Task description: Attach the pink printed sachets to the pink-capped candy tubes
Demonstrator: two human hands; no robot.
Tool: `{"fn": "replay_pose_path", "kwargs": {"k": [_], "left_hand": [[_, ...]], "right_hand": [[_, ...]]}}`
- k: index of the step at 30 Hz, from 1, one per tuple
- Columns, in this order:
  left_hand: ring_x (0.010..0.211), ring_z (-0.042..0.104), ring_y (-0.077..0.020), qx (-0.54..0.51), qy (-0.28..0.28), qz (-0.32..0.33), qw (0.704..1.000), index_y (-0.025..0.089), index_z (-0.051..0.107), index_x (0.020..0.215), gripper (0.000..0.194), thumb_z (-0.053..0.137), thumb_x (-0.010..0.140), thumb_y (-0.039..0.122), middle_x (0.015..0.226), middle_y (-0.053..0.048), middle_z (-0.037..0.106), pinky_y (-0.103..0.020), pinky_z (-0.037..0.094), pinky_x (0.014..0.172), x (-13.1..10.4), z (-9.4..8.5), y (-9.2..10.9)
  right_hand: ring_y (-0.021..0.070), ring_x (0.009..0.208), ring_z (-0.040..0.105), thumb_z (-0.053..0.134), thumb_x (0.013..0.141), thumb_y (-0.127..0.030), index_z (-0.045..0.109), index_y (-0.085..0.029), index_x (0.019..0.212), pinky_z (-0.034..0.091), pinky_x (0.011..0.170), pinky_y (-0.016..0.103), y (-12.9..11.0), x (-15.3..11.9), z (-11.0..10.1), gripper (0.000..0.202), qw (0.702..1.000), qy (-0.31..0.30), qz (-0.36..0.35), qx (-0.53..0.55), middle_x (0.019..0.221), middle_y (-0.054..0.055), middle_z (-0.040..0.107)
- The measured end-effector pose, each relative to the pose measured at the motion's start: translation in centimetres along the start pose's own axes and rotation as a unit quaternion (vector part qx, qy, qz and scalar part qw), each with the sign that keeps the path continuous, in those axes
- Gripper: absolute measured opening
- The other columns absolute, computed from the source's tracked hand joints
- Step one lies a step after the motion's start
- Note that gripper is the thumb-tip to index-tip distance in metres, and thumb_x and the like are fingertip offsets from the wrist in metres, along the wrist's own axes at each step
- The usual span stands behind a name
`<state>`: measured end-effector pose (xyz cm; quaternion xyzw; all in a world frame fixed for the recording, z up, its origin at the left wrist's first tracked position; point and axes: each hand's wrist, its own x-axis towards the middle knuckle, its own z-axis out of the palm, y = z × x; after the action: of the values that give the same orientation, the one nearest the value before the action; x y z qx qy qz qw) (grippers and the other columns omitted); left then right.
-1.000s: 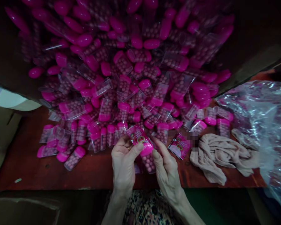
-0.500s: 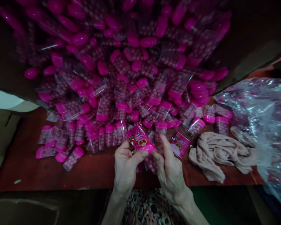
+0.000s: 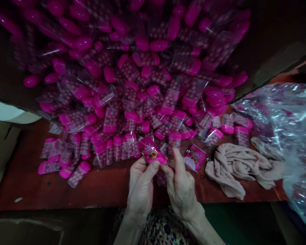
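A pink printed label (image 3: 151,149), with a fruit picture on it, is held up over the front of the table. My left hand (image 3: 140,190) grips its lower left part between thumb and fingers. At the label's lower right corner, my right hand (image 3: 182,190) pinches with the thumb, its index finger raised. Behind and below the hands, a clear jar of pink balls (image 3: 162,178) is partly hidden. A stack of similar pink labels (image 3: 195,158) lies just right of my right hand.
A large heap of pink-capped jars (image 3: 142,88) fills the back of the red table (image 3: 104,190). Several loose jars (image 3: 79,174) lie at the left. On the right are a crumpled beige cloth (image 3: 234,166) and clear plastic film (image 3: 295,136).
The label has gone from looking flat to bulging and curved. Both hands have shifted slightly, the left one to the right and nearer the right hand.
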<state>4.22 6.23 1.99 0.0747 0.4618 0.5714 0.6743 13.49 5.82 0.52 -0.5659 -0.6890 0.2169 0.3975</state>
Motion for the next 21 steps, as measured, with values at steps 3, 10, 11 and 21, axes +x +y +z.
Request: {"fn": "replay_pose_path", "kwargs": {"k": [3,10,11,21], "left_hand": [[0.063,0.061,-0.0111,-0.011,0.002,0.003,1.000,0.017,0.070,0.073,0.013,0.075,0.065,0.025,0.068,-0.002,0.070,-0.024,0.048,0.071,0.11,0.08,0.06],[0.062,0.059,-0.0097,0.002,-0.001,-0.003,1.000,0.013,0.071,0.071,0.012,0.076,0.063,0.021,0.065,-0.002,0.069,-0.021,0.048,0.068,-0.06,-0.05,-0.19],[0.061,0.058,-0.0092,0.007,0.000,-0.003,1.000,0.014,0.071,0.072,0.011,0.075,0.064,0.020,0.065,-0.002,0.069,-0.020,0.047,0.064,-0.18,-0.06,-0.31],[0.046,0.044,-0.0049,0.074,0.029,0.025,0.996,0.015,0.069,0.071,0.012,0.068,0.074,0.027,0.055,0.003,0.058,-0.017,0.038,0.045,-0.77,-0.03,-0.69]], "right_hand": [[0.0182,0.050,0.067,0.035,0.095,-0.027,0.026,-0.007,0.141,0.054,0.045,0.023,-0.20,0.11,0.05,0.051,1.000,0.010,-0.004,0.014,0.069,0.009,0.071],[0.0161,0.034,0.057,0.031,0.096,-0.031,0.034,-0.001,0.136,0.049,0.036,0.022,-0.38,-0.02,0.20,0.050,1.000,0.017,0.019,0.009,0.052,0.005,0.065],[0.0155,0.034,0.057,0.031,0.096,-0.031,0.035,-0.001,0.135,0.048,0.035,0.022,-0.41,-0.09,0.16,0.050,0.999,0.015,0.030,0.018,0.051,0.004,0.064],[0.0117,0.033,0.051,0.031,0.095,-0.035,0.040,-0.002,0.131,0.041,0.032,0.019,-0.61,-0.74,0.29,0.050,0.977,-0.011,0.166,0.130,0.045,-0.002,0.054]]}}
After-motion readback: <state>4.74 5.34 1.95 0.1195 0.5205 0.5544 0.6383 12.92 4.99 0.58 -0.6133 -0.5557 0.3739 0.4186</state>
